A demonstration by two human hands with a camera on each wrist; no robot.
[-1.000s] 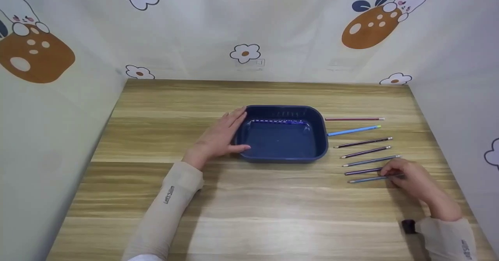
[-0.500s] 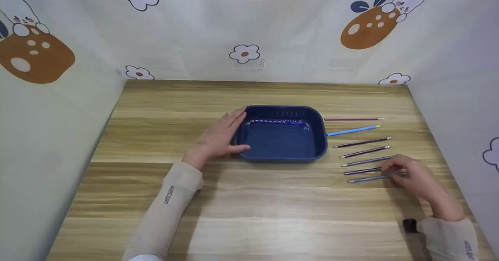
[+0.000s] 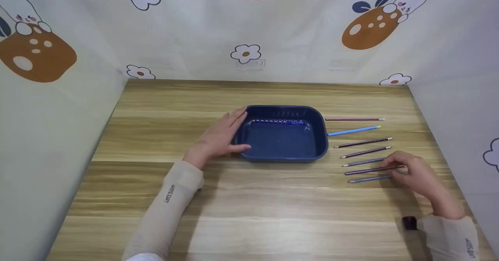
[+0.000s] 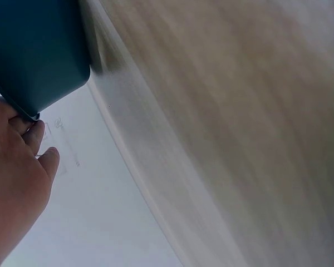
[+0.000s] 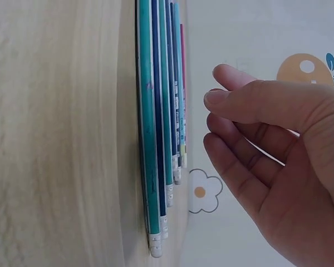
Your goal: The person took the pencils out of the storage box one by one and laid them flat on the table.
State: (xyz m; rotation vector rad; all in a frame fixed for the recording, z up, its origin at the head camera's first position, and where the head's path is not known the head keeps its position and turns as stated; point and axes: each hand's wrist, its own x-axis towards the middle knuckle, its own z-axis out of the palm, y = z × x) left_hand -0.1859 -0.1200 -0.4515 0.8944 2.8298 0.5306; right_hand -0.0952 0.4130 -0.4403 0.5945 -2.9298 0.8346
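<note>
In the head view a dark blue plastic box point(image 3: 278, 146) stands mid-table. My left hand point(image 3: 218, 138) holds its left side, fingers along the rim and thumb over the near left edge. The left wrist view has fingertips bent at the rim. A blue-and-white patterned pencil point(image 3: 278, 122) lies inside along the far wall. Over the near end of a pencil row hovers my right hand point(image 5: 278, 150), its relaxed fingers apart with nothing between them. Beneath it are a dark purple pencil point(image 3: 362, 171), the nearest grey-blue pencil point(image 3: 368, 179) and another grey-blue pencil point(image 3: 362, 162).
Farther back in the row lie two dark pencils point(image 3: 366, 152) point(image 3: 362, 143), a bright blue pencil point(image 3: 353, 131) and a dark red pencil point(image 3: 353, 119). A patterned cloth wall point(image 3: 304, 31) encloses the wooden table point(image 3: 175, 97) at the back and sides.
My right hand has shifted slightly away from me across the near pencils, uncovering more of the dark purple one. The left hand and the box stay put.
</note>
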